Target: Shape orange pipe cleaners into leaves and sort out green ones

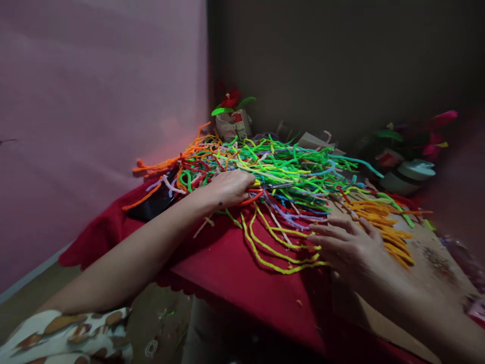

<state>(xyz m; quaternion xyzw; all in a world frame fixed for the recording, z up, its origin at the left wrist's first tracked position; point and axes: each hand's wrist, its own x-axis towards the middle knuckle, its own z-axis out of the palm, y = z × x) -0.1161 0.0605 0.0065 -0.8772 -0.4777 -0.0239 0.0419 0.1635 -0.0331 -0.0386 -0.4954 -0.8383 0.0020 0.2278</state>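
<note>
My left hand point(235, 186) is closed at the near edge of a large tangled pile of coloured pipe cleaners point(273, 162). Dark scissor blades point(278, 186) stick out to the right from its fingers; the grip is mostly hidden. A red strand curves just below that fist. Several long yellow pipe cleaners point(261, 250) loop over the red tablecloth point(242, 273) toward my right hand point(352, 247). That hand is open, fingers stretched out, over or touching the yellow ends. Bundled orange pipe cleaners point(390, 232) lie just beyond it.
Cardboard point(420, 253) covers the table's right side. At the back, a red flower point(231, 98) stands in a wrapped pot point(233, 125). A lidded container point(411, 177) and pink flowers point(435, 136) are at the right. A black object point(151, 205) lies under the pile's left end, near a pink wall point(102, 91).
</note>
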